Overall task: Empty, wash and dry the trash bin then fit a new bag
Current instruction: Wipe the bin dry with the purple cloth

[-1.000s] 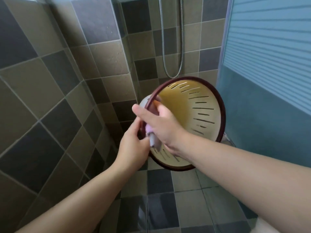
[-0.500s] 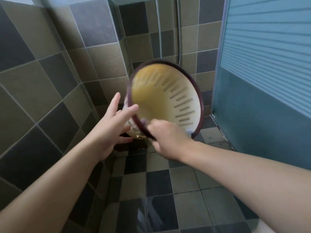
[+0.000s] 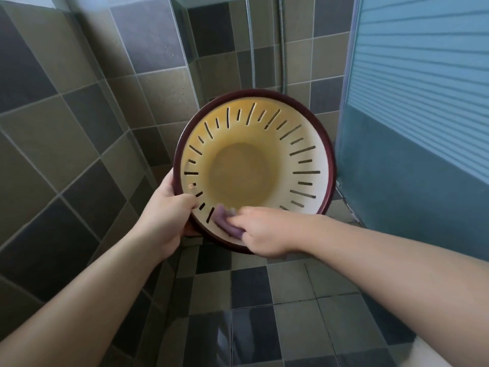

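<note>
The trash bin [image 3: 254,165] is round, cream-yellow inside with dark slits in its wall and a dark red rim. It is held up in the air with its mouth facing me, so I look straight at its bottom. My left hand [image 3: 165,214] grips the rim at the lower left, thumb inside. My right hand [image 3: 264,233] presses a purple cloth [image 3: 226,222] against the inner wall at the lower edge. The bin holds nothing else.
Tiled walls in grey and olive close in on the left and behind. A shower hose [image 3: 250,43] hangs on the back wall. A blue frosted panel [image 3: 412,115] stands at the right. The checkered floor [image 3: 264,313] below looks wet.
The bin has turned from a sideways tilt so its mouth faces me. My left hand went from open beside the bin to gripping its rim. My right hand moved the cloth inside the lower wall.
</note>
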